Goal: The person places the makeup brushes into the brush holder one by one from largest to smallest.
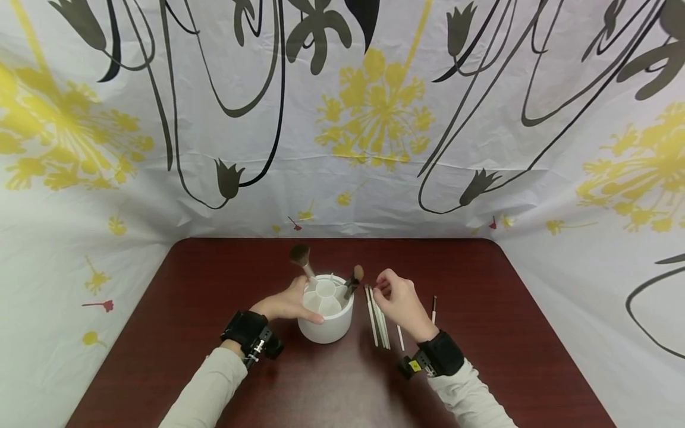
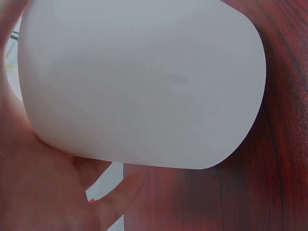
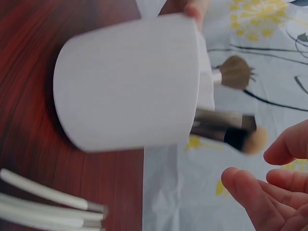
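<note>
My left hand (image 1: 289,302) grips the side of a white, round brush holder (image 1: 327,328), thumb at the front and fingers around the left. Spoke-like walls divide its top into compartments. A fluffy makeup brush (image 1: 300,255) leans out at the back left, while shorter makeup brushes (image 3: 226,130) stick out on the right side. Beside the holder, my right hand (image 1: 402,303) hovers over several thin makeup brushes (image 1: 377,324) lying side by side on the table. In the right wrist view its thumb and fingertips (image 3: 233,178) are apart, with nothing between them.
Right of the row, another thin brush (image 1: 400,337) lies partly under the right hand, and one more brush (image 1: 434,309) lies beyond the wrist. The dark red wooden table (image 1: 214,285) ends at a patterned white cloth (image 1: 374,202) behind and at both sides.
</note>
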Demonstrator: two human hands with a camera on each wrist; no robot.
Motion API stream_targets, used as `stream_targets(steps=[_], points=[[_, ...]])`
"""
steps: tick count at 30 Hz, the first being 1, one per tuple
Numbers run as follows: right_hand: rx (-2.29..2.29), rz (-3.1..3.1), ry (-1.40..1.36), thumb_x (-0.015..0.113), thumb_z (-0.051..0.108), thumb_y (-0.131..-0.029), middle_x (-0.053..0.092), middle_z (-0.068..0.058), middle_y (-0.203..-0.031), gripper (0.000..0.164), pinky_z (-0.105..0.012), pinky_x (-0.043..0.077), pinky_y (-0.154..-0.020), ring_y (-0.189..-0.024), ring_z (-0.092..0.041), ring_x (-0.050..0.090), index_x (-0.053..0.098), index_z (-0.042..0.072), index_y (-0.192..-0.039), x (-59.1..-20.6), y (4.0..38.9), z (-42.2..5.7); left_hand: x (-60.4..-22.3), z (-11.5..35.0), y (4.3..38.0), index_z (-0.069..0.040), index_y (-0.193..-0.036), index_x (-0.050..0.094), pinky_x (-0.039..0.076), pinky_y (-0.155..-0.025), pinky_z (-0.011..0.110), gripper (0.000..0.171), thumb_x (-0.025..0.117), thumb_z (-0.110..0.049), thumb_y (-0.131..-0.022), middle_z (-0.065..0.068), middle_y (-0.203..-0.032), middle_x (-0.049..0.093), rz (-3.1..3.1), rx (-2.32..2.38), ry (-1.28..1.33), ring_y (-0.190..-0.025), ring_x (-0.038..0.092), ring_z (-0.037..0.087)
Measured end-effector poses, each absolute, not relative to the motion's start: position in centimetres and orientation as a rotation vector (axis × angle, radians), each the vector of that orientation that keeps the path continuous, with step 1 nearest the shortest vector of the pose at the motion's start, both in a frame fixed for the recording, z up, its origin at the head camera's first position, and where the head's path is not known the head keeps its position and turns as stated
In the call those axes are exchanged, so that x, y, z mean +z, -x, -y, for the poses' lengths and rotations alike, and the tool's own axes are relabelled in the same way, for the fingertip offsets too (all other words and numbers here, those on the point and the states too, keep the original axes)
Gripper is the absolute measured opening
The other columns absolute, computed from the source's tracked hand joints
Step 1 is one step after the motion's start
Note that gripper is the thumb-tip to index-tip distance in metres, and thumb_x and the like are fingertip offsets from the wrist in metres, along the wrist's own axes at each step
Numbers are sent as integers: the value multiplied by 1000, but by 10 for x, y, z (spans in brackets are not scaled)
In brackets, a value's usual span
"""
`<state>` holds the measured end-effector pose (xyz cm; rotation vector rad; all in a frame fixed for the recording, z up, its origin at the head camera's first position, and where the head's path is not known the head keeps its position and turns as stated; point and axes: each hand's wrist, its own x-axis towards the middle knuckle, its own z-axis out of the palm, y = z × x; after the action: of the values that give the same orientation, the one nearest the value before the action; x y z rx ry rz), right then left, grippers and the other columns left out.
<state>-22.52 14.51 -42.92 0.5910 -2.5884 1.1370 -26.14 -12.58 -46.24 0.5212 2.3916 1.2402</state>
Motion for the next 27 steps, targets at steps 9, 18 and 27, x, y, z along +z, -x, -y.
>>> stream_targets(steps=[9,18,27], points=[[1044,2750,-401,57,1,-80,59,-5,-78,8,-25,45,-55,-67,-12,57,55,4,-87,-441,235,-170,-469,127,264,2,-140,9,24,-102,49,120,83,-41,-56,24,-139,20,-2430,1308,-583,-128,25,35],[972,2843,-288,60,2,-78,57,-4,-68,5,-25,41,-50,-56,-10,49,57,1,-82,-462,243,-181,-472,129,265,1,-140,7,24,-102,50,121,84,-38,-54,25,-138,23,-2385,1381,-621,-127,28,35],[930,2900,-320,63,3,-76,52,-1,-62,8,-23,36,-46,-49,-9,43,56,2,-80,-489,245,-171,-472,131,263,-1,-140,10,27,-99,54,121,86,-36,-52,23,-137,32,-2447,1328,-595,-123,32,37]])
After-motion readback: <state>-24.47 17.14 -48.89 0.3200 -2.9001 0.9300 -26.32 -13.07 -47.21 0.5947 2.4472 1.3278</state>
